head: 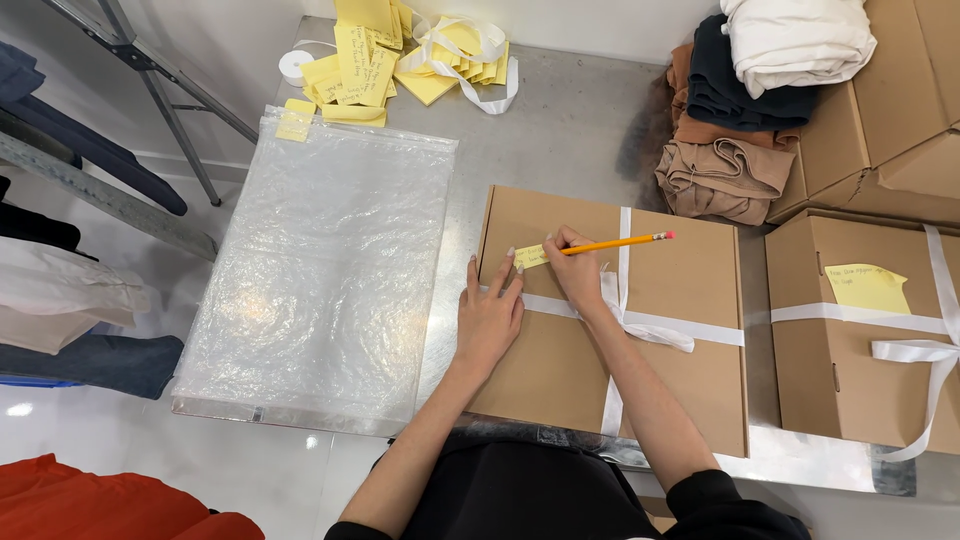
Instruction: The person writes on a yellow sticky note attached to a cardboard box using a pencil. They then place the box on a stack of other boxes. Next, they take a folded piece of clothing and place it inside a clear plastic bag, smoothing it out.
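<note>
A brown cardboard box (670, 290) tied with a white ribbon (640, 322) lies on the metal table in front of me. A small yellow sticky note (531, 257) sits on its lid near the left edge. My left hand (489, 315) rests flat on the lid, fingertips holding the note down. My right hand (575, 268) grips an orange pencil (622, 242) with its tip on the note and its pink eraser pointing right.
A stack of clear bubble bags (320, 270) lies left of the box. Yellow notes (360, 70) and ribbon (470, 50) are scattered at the back. A second ribboned box (850, 360) with a yellow note stands right. Folded clothes (740, 120) and more boxes (890, 110) sit back right.
</note>
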